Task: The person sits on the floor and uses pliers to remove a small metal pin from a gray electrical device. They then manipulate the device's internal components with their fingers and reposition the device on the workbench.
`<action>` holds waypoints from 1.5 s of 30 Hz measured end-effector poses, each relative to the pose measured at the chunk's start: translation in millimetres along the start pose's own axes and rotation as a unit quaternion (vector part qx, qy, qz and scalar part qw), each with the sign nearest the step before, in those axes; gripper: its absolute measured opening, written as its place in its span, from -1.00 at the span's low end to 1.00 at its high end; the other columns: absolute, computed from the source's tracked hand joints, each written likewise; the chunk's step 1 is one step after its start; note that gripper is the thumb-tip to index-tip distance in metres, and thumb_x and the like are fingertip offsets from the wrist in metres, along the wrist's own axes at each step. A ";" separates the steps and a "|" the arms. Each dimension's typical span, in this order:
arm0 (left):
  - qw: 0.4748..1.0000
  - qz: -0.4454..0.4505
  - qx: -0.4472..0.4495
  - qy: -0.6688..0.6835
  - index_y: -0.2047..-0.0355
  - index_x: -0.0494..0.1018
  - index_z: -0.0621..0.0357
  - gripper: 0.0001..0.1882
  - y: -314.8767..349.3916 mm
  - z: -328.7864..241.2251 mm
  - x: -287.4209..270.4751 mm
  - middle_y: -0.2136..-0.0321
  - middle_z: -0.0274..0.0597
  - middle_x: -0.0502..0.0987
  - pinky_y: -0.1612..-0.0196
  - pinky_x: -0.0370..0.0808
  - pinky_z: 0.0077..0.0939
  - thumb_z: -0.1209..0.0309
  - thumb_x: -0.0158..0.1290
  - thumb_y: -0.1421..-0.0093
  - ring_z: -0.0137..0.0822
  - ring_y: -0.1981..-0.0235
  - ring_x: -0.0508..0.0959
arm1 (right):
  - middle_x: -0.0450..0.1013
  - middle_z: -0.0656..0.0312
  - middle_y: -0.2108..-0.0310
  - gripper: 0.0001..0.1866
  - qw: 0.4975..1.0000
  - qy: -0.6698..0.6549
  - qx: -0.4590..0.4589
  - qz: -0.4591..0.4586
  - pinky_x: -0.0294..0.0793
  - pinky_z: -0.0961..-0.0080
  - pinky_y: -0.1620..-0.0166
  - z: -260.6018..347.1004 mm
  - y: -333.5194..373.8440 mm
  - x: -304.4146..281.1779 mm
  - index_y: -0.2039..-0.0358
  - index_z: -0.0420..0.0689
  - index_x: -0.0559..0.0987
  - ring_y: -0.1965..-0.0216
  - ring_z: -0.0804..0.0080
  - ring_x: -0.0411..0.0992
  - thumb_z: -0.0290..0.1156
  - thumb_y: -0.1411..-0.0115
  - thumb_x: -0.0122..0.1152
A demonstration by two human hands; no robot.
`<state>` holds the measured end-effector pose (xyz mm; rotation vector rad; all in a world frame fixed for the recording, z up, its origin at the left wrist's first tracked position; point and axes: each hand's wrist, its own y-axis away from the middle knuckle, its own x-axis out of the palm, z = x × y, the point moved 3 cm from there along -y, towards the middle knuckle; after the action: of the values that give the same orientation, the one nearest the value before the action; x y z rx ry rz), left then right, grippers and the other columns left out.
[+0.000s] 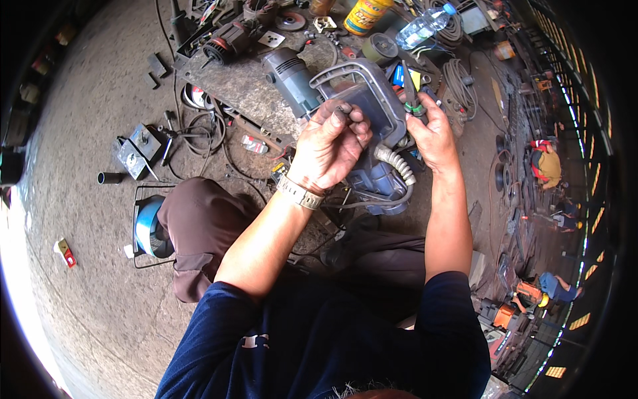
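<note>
My left hand (335, 146), palm turned up and a metal-band watch on its wrist, has its fingers curled in. Thumb and fingertips pinch a small dark piece (341, 109), too small to name. Over to the right, my right hand (433, 133) is closed around a dark pointed tool (410, 83) with a green grip; its exact kind is unclear. Between and behind both hands stands a blue-grey power tool (379, 100) with a looped handle, a cylindrical motor (292, 80) and a ribbed cord sleeve (397, 164). My left hand covers part of it.
Farther off lie a red-and-dark power tool (229, 46), a yellow tub (365, 16), a plastic bottle (425, 26) and coiled cable (458, 83). At left are a metal block (141, 151) and a blue spool (151, 226) by my knee. Other people (545, 163) are far right.
</note>
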<state>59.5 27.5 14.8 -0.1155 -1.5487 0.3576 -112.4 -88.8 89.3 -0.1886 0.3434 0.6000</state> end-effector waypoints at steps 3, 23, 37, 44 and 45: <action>1.000 -0.002 0.000 0.003 0.11 0.67 -0.08 -0.77 0.1 0.5 -0.7 0.17 -0.38 0.65 0.07 0.41 -0.41 0.25 0.39 -0.26 -0.33 0.14 0.46 | 0.57 0.32 0.05 -0.59 1.000 0.004 -0.004 -0.003 0.46 0.59 -0.07 2.4 0.3 1.4 -0.17 -0.34 0.56 0.06 0.63 0.46 -0.62 -0.30 0.16; 1.000 -0.022 -0.001 -0.008 0.09 0.65 0.01 -0.80 4.7 -2.7 -3.0 0.15 -0.29 0.66 0.06 0.45 -0.37 0.33 0.35 -0.30 -0.30 0.13 0.48 | 0.57 0.33 0.05 -0.57 1.000 -0.023 -0.002 0.002 0.45 0.61 -0.08 -4.5 -0.4 -0.1 -0.19 -0.32 0.56 0.06 0.65 0.46 -0.63 -0.30 0.16; 0.546 -0.365 0.133 -0.742 0.08 0.71 0.31 -0.70 31.0 -122.0 -118.3 0.28 -0.12 0.77 0.23 0.57 -0.44 0.28 0.26 -0.39 -0.33 0.38 0.67 | 0.58 0.30 0.02 -0.59 1.000 0.020 -0.002 -0.006 0.48 0.61 -0.09 -8.5 -6.7 0.3 -0.20 -0.32 0.54 0.04 0.62 0.48 -0.61 -0.33 0.17; 0.326 -0.272 0.151 -0.893 0.21 0.75 0.11 -0.76 16.8 -102.0 -121.9 0.34 0.03 0.66 0.08 0.58 -0.12 0.23 0.24 -0.31 0.07 0.22 0.66 | 0.59 0.22 -0.01 -0.57 1.000 0.019 0.009 -0.022 0.46 0.57 -0.14 -8.0 -0.2 -12.1 -0.22 -0.38 0.51 0.00 0.57 0.49 -0.58 -0.35 0.15; 0.308 -0.263 0.152 -0.902 0.21 0.75 0.10 -0.76 17.7 -102.9 -125.6 0.35 0.02 0.66 0.07 0.58 -0.13 0.23 0.24 -0.31 0.07 0.22 0.66 | 0.59 0.22 -0.01 -0.57 0.999 0.022 0.009 -0.026 0.47 0.56 -0.12 -8.9 -0.6 -12.9 -0.22 -0.38 0.50 0.02 0.57 0.49 -0.59 -0.36 0.14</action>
<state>160.7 22.4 -113.3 1.7379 -3.4688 0.0747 -124.3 -98.4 85.9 -0.1933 0.3861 0.5422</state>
